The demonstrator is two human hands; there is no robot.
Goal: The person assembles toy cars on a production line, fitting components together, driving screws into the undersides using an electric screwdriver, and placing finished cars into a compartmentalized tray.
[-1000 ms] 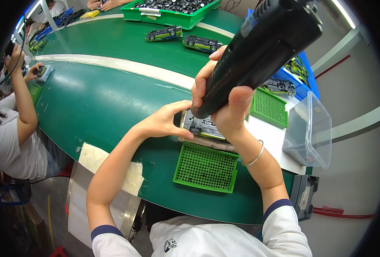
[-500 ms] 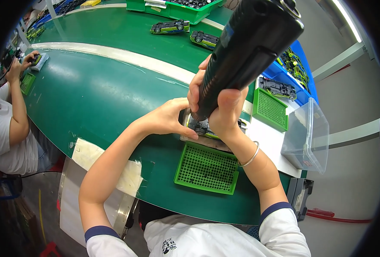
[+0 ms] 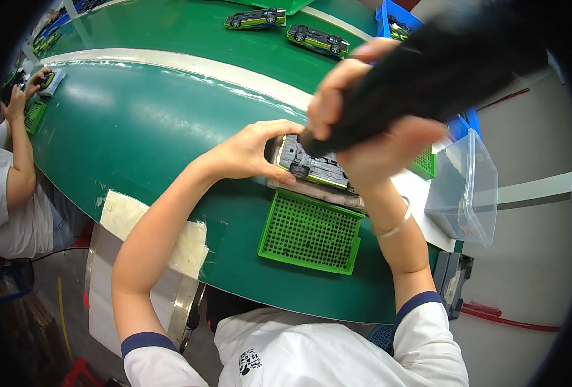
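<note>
My right hand (image 3: pixel 376 142) is wrapped around a thick black electric screwdriver (image 3: pixel 427 71), which is blurred and leans up to the right. Its lower end is close to the underside of a toy car (image 3: pixel 321 169); whether the tip touches is hidden. The car lies wheels up, grey chassis showing, in a brownish holder (image 3: pixel 324 193). My left hand (image 3: pixel 247 153) grips the car's left end, thumb on the near side and fingers on the far side. Just in front of the holder sits a green perforated tray (image 3: pixel 308 235) with small dark pieces in its holes.
Two upturned toy cars (image 3: pixel 255 19) lie on the far green surface, beyond a pale strip (image 3: pixel 170 59). A clear plastic bin (image 3: pixel 463 187) stands at the right, near another green tray (image 3: pixel 424 162). At the far left a co-worker (image 3: pixel 15 187) handles a similar car.
The screwdriver has tilted further right and my right hand has turned with it, uncovering more of the car's underside. My left hand still holds the car's left end. The view has shifted slightly.
</note>
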